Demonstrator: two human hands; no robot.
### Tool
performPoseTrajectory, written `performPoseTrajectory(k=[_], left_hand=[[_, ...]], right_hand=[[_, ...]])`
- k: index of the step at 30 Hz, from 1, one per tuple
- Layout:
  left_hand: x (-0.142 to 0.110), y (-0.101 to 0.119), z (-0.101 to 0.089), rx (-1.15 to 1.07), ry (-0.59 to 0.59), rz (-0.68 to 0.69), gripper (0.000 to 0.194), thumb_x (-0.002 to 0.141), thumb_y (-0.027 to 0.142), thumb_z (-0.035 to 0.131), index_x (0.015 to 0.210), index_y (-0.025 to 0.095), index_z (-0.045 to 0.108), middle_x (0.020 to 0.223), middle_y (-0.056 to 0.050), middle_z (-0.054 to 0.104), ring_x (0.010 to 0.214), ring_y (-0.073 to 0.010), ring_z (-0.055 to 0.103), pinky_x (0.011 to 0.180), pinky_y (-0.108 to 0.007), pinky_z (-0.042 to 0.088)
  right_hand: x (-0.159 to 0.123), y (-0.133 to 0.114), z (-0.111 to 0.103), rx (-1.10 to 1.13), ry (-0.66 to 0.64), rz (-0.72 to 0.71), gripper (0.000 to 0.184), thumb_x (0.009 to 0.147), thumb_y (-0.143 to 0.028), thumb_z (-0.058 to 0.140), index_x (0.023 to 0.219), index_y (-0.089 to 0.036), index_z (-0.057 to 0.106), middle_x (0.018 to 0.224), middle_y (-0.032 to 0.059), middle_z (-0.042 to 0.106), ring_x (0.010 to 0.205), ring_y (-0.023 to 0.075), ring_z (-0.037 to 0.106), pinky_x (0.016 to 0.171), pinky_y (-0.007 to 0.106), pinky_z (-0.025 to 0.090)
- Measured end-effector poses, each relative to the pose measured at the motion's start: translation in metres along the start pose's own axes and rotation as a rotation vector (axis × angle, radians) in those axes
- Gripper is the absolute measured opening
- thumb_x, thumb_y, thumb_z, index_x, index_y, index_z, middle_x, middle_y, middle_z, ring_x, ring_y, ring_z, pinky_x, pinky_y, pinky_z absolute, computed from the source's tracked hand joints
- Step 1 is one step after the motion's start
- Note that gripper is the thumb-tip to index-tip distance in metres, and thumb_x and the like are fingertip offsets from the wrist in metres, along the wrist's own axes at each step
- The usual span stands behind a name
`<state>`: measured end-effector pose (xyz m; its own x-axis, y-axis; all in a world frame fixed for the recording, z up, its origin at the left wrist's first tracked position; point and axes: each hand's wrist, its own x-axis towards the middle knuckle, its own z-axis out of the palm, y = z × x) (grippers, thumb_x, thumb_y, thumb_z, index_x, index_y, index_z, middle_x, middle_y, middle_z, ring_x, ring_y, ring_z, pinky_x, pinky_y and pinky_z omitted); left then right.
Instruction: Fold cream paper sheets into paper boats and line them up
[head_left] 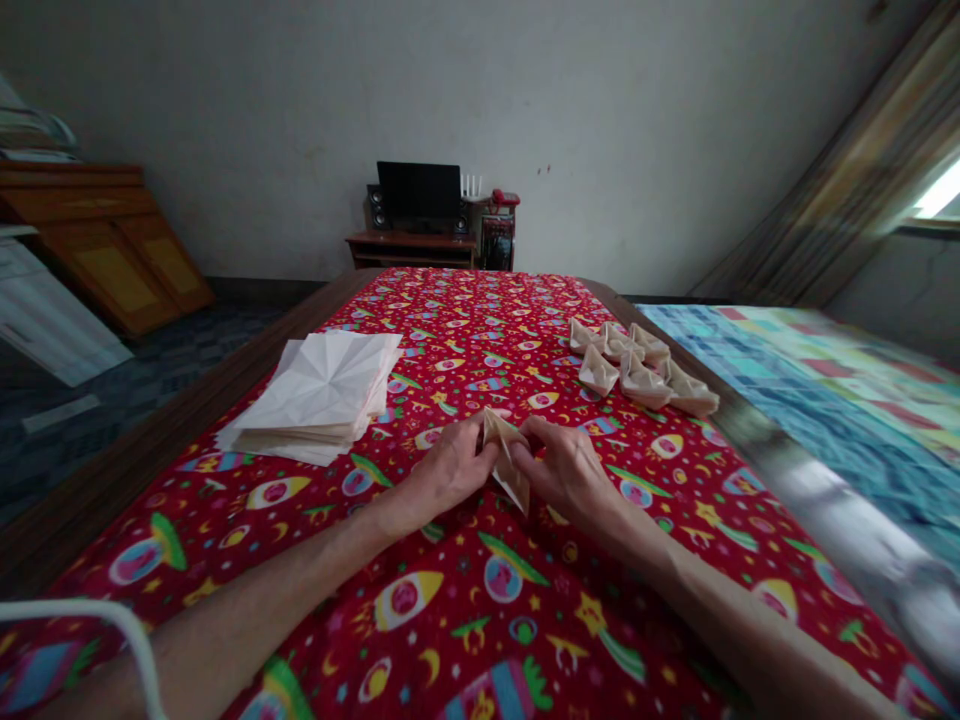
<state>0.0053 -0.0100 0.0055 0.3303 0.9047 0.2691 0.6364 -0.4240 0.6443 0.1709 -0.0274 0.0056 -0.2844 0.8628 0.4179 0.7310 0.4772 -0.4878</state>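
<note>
Bare hands meet just below the middle of the view, the left hand [459, 462] and right hand [568, 468] each pinching one side of a small folded paper [511, 474] with bent fingers and thumb. They hold it over a long wooden table [142, 432] spread with a red cloth [480, 330] printed with rockets, stars, moons and planets. Taking the hands as the clock's center, a white cable [129, 622] curves at 8 o'clock, by the left forearm.

Against a plain gray wall [615, 130] at 12 o'clock, a small brown desk [411, 241] carries a dark monitor [418, 190] and speakers [377, 208]; a red telephone [505, 198] sits just to the right. A wooden cabinet [127, 262] stands at 10 o'clock, doors shut, contents hidden. At 2 o'clock, beyond the table, lies a surface with a blue and multicolored patchwork cover [795, 370], under a long curtain [832, 190].

Beige and creased, the held paper has a pointed top and a narrow tip angled down toward the right hand's side. A loose stack of creased pale sheets [328, 375] rests at 10 o'clock; at 1 to 2 o'clock, similar-colored folded pieces [643, 378] with raised points sit clustered in two rows.
</note>
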Motion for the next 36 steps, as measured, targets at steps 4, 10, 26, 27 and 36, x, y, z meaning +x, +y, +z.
performPoseTrajectory(k=[4, 10, 26, 27, 36], left_hand=[[0.002, -0.002, 0.0, -0.075, -0.019, 0.025, 0.017, 0.079, 0.015, 0.046, 0.089, 0.015, 0.06, 0.078, -0.004, 0.066, 0.068, -0.0159, 0.061, 0.063, -0.024, 0.047], [0.003, 0.0, -0.004, -0.317, -0.065, -0.044, 0.031, 0.073, 0.012, 0.047, 0.102, 0.014, 0.06, 0.087, -0.003, 0.066, 0.079, -0.0154, 0.062, 0.073, -0.025, 0.049], [-0.003, 0.008, -0.005, -0.852, -0.139, -0.244, 0.05, 0.075, 0.04, 0.063, 0.115, 0.012, 0.05, 0.086, -0.003, 0.064, 0.079, -0.0153, 0.062, 0.071, -0.025, 0.048], [-0.003, 0.009, -0.006, -0.865, -0.141, -0.253, 0.053, 0.075, 0.041, 0.063, 0.116, 0.011, 0.049, 0.086, -0.003, 0.064, 0.079, -0.0153, 0.062, 0.071, -0.024, 0.048], [-0.001, 0.008, -0.005, -0.748, -0.086, -0.246, 0.051, 0.079, 0.042, 0.057, 0.12, 0.012, 0.049, 0.074, 0.001, 0.059, 0.069, -0.0127, 0.059, 0.062, -0.021, 0.045]], right_hand=[[0.001, -0.001, -0.001, 0.02, 0.013, 0.076, 0.013, 0.076, -0.021, 0.05, 0.064, -0.018, 0.051, 0.054, -0.0036, 0.052, 0.05, 0.0083, 0.045, 0.05, 0.021, 0.027], [0.005, -0.002, 0.001, 0.037, 0.022, 0.141, 0.016, 0.072, -0.023, 0.048, 0.058, -0.019, 0.043, 0.051, -0.0044, 0.044, 0.047, 0.0078, 0.039, 0.047, 0.02, 0.025], [-0.004, -0.005, -0.002, 0.216, 0.096, 0.003, 0.009, 0.084, -0.026, 0.051, 0.086, -0.018, 0.055, 0.077, 0.0023, 0.062, 0.066, 0.0132, 0.056, 0.057, 0.023, 0.044], [-0.006, -0.006, -0.004, 0.183, 0.134, -0.062, 0.015, 0.085, -0.026, 0.051, 0.097, -0.018, 0.055, 0.089, 0.0057, 0.063, 0.078, 0.0156, 0.058, 0.066, 0.026, 0.046], [-0.007, 0.002, -0.002, 0.002, 0.143, -0.256, 0.013, 0.089, -0.019, 0.049, 0.083, -0.019, 0.061, 0.069, 0.001, 0.062, 0.06, 0.011, 0.055, 0.058, 0.022, 0.041]])
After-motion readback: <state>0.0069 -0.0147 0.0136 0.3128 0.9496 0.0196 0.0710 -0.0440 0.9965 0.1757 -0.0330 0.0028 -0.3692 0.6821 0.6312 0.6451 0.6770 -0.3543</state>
